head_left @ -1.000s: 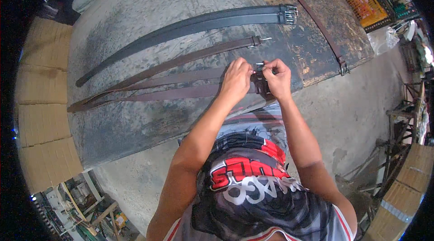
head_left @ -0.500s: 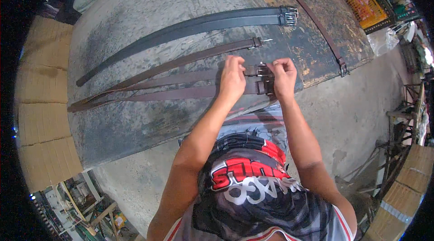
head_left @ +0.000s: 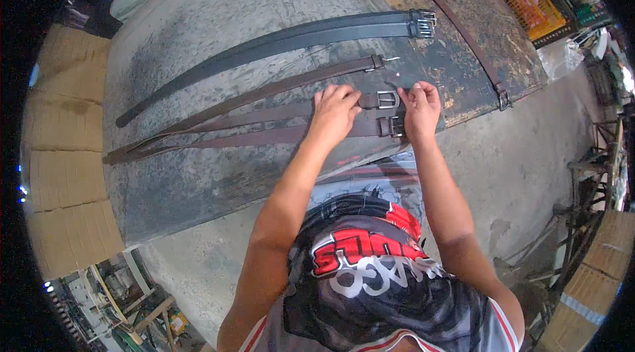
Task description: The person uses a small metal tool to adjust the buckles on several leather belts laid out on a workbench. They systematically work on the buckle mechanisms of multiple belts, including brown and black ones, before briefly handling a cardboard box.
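Left fingers first: the left hand point(head_left: 336, 109) lies over the middle brown belt point(head_left: 278, 114), fingers loosely bent on the strap just left of its silver buckle point(head_left: 387, 99); whether they grip it, one cannot tell. Across the buckle, the right hand point(head_left: 421, 109) is bent, thumb and forefinger close together right beside the metal frame; whether anything sits between them is too small to tell.

And the belt itself? It lies lengthwise on the counter point(head_left: 218, 183), buckle end by the near edge, right of the middle, strap running toward the left edge. Just nearer the person comes the lower brown belt point(head_left: 278, 136), its dark buckle point(head_left: 396, 127) close to the right wrist. Beyond the hands is the upper brown belt point(head_left: 317, 77), and all three straps bunch together by the left edge.

Farther out, a pair of black belts point(head_left: 331, 31) curves across the counter, buckles to the right. Another brown belt point(head_left: 463, 28) slants down from the far edge, its buckle at the near edge toward the right corner. Past that corner sits an orange crate point(head_left: 529, 5); along the left edge, cardboard point(head_left: 66, 180).
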